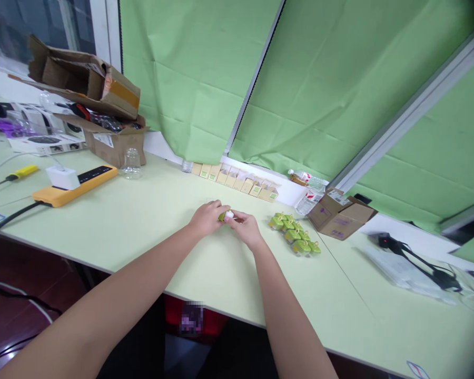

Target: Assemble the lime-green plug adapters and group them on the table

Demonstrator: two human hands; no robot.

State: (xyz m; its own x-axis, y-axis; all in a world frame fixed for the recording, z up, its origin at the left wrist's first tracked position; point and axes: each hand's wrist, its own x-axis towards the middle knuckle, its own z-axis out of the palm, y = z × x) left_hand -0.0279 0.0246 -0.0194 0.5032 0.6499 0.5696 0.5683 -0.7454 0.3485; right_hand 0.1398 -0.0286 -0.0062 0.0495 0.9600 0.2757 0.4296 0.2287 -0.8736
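Over the middle of the pale green table [161, 210], my left hand [206, 217] is closed around a small green and white item [228, 215]. From the other side, the fingers of my right hand [245, 227] pinch its white, rounded end. Fingers hide most of the item, so its kind cannot be made out. To the right of my right hand stands a cluster of several small green-topped containers [294, 231] with loops on top. Behind my hands, a row of small beige boxes [231, 178] lines the back edge of the table.
At left lie an orange power strip [87, 181] with a white plug, a yellow screwdriver [23, 171] and a clear jar [131, 164]. Cardboard boxes [114, 147] are stacked behind them. At right are plastic bottles [310, 200], another carton [339, 218] and a black cable [414, 260].
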